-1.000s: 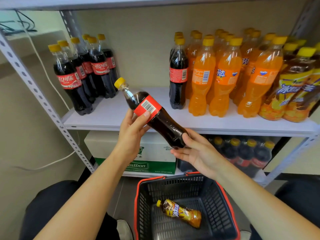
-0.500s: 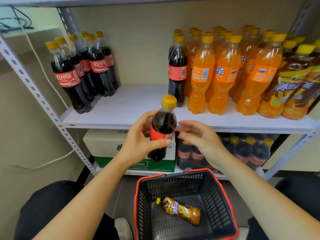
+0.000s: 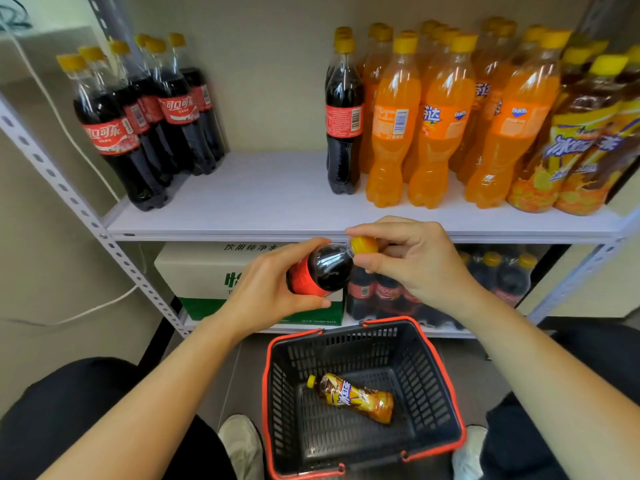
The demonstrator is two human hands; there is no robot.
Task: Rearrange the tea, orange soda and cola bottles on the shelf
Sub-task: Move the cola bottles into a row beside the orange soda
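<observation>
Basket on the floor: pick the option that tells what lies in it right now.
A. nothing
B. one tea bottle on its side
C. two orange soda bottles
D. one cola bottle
B: the basket holds a single tea bottle with a yellow label, lying on its side on the basket floor; the only cola bottle off the shelf is held above the basket in the left hand, with the right hand at its cap.

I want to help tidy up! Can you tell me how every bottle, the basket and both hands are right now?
Held cola bottle: tilted, capped, off the shelf.
Left hand: wrapped around its body.
Right hand: fingers pinching its yellow cap.
Stray cola bottle: upright beside the orange sodas.
Cola group: upright, shelf's left end.
Tea bottle: lying in the basket.
</observation>
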